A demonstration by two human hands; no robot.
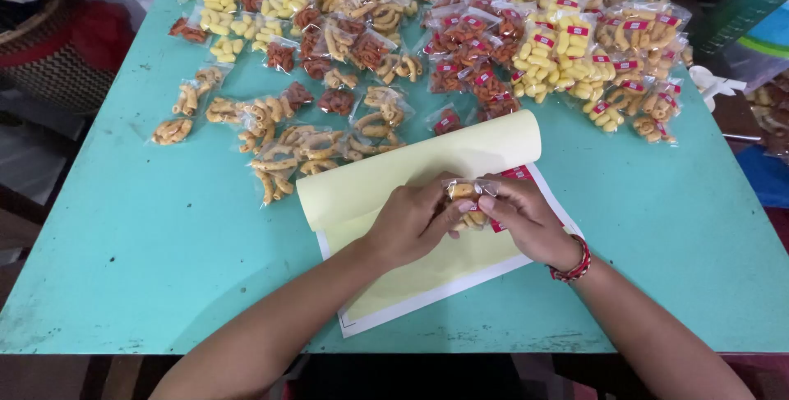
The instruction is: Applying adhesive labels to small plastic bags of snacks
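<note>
My left hand [411, 221] and my right hand [526, 218] meet over a pale yellow sticker sheet [386, 195] and both grip one small clear packet of tan snacks [466, 201]. The sheet's backing is curled back at its far edge, and a few red stickers [518, 174] show beside my right hand. A red bead bracelet [575, 262] circles my right wrist.
Several unlabelled snack packets [304, 112], tan, yellow and reddish, lie spread over the far left of the turquoise table [148, 236]. Packets with red labels [559, 55] are heaped at the far right. A woven basket [49, 63] stands off the table's left edge.
</note>
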